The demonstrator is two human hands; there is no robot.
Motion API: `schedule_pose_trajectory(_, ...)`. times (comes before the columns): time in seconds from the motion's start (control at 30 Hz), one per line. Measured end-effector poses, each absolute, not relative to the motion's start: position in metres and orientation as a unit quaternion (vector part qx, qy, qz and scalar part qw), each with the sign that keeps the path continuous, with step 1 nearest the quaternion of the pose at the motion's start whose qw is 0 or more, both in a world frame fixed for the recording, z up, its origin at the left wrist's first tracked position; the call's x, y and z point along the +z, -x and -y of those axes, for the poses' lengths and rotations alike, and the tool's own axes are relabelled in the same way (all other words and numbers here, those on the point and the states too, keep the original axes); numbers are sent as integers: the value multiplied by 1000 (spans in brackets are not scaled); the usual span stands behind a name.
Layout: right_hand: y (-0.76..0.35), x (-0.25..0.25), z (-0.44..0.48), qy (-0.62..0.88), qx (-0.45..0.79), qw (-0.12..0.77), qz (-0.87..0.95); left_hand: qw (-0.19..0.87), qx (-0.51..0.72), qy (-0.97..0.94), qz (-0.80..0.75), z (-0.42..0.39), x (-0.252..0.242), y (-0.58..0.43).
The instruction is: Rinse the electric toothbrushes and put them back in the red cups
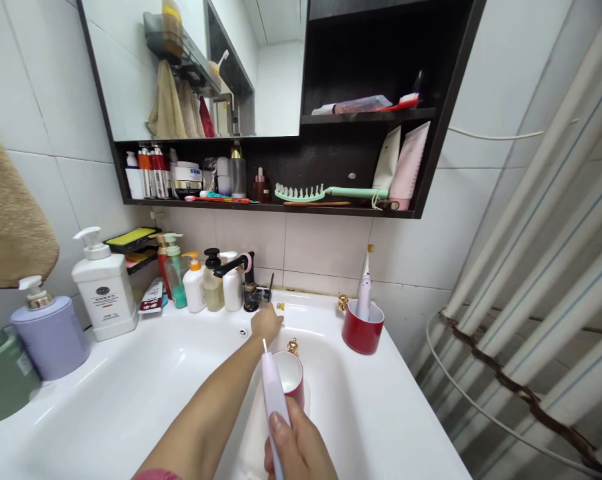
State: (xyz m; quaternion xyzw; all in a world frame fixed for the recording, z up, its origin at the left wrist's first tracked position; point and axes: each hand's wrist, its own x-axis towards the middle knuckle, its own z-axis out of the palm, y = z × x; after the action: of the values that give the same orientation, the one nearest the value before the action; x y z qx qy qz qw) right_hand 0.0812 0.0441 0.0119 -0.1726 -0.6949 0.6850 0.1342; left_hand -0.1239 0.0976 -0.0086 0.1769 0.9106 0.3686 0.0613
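My right hand [301, 443] is closed around a pale pink electric toothbrush handle [275, 393]. A thin bare metal shaft sticks up from its top, with no brush head on it. My left hand [267, 323] reaches across the basin to the base of the black faucet [251, 293]. The thumb points right; the other fingers are hidden, so I cannot tell whether they grip the faucet. Below and behind the toothbrush handle, a red cup [295, 383] with a white inside is in the sink [181, 387], partly covered by my right hand.
Another red cup [363, 337] on the right ledge holds a pale toothbrush [365, 293]. Pump bottles, among them a white one [105, 293] and a purple one [53, 337], line the left and back. Above hangs a dark mirror cabinet [361, 210]; white pipes [535, 267] stand right.
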Motion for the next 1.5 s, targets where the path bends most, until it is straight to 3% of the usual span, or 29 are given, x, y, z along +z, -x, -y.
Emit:
schedule_pose_trajectory(0.3, -81, 7, -53, 171, 672, 119, 711, 158, 538, -110, -821, -64, -2, 111)
schedule_pose_trajectory(0.7, -80, 7, -52, 159, 638, 55, 752, 353, 827, -73, -431, -2, 21, 49)
schedule_pose_trajectory(1.13, -76, 1, -53, 188, 755, 12, 628, 332, 837, -66, -429, -9, 18, 42)
schedule_pose_trajectory(1.5, -76, -2, -54, 185, 727, 53, 659, 368, 793, -103, -475, -10, 22, 32)
